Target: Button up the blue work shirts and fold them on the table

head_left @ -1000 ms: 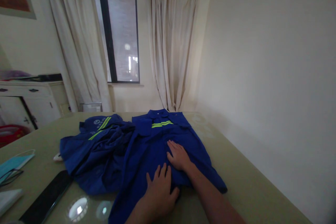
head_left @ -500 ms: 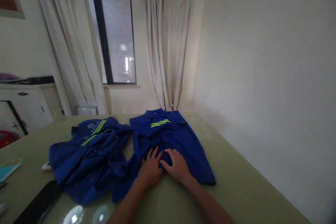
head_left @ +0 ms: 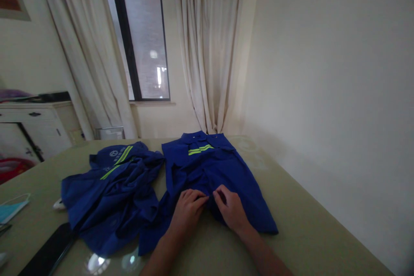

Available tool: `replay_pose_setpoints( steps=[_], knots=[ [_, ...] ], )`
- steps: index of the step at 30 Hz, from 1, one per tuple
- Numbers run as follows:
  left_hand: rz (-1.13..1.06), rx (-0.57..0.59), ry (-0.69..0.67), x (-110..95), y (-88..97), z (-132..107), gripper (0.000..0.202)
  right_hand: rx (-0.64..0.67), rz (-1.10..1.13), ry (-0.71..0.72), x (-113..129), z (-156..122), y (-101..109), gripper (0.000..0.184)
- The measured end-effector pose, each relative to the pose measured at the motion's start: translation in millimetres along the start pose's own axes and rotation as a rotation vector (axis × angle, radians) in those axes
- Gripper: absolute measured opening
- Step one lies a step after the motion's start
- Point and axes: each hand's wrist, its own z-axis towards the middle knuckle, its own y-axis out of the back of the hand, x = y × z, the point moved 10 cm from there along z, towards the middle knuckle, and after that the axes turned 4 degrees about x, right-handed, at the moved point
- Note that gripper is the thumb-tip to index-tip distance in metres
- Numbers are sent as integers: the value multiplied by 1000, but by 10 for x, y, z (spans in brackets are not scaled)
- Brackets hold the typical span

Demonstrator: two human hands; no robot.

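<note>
A blue work shirt [head_left: 213, 172] with yellow-green reflective stripes lies spread flat on the olive table [head_left: 304, 233], collar toward the window. My left hand [head_left: 187, 211] and my right hand [head_left: 231, 209] rest side by side on its near hem, fingers curled and pinching the cloth at the front seam. A second blue garment [head_left: 113, 189] with the same stripes lies crumpled just left of the flat shirt, touching it.
A dark phone [head_left: 48, 252] lies at the near left of the table and a light blue face mask [head_left: 11, 209] at the left edge. A white cabinet [head_left: 35, 125] stands at the left, curtains and a window behind, a bare wall on the right.
Both hands slid back from the shirt's middle toward its near hem. Their flat fingers have curled and closed on the fabric.
</note>
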Motion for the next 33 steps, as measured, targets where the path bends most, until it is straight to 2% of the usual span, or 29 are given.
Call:
replay_pose_setpoints(
  steps=[3, 6, 11, 14, 17, 24, 30, 33],
  knots=[
    [64, -64, -97, -135, 83, 5, 31, -60, 136, -110, -151, 15, 53, 32],
    [151, -111, -195, -260, 108, -18, 27, -54, 243, -194, -263, 23, 35, 32],
    [197, -119, -275, -364, 84, -63, 27, 27, 469, -278, -385, 31, -88, 15],
    [162, -74, -253, -376, 65, -69, 34, 39, 632, -331, -438, 22, -137, 16],
    [67, -80, -166, -340, 104, -57, 32, 8, 716, -319, -413, 24, -106, 19],
    [-27, -244, -68, -296, 236, -30, 18, 4, 725, -169, -199, 36, -86, 30],
    [13, -203, -54, -278, 222, -23, 24, 37, 843, -255, -258, -9, -235, 39],
    [-61, -235, -42, -223, 210, -40, 25, 39, 852, -268, -267, -11, -243, 40]
  ],
)
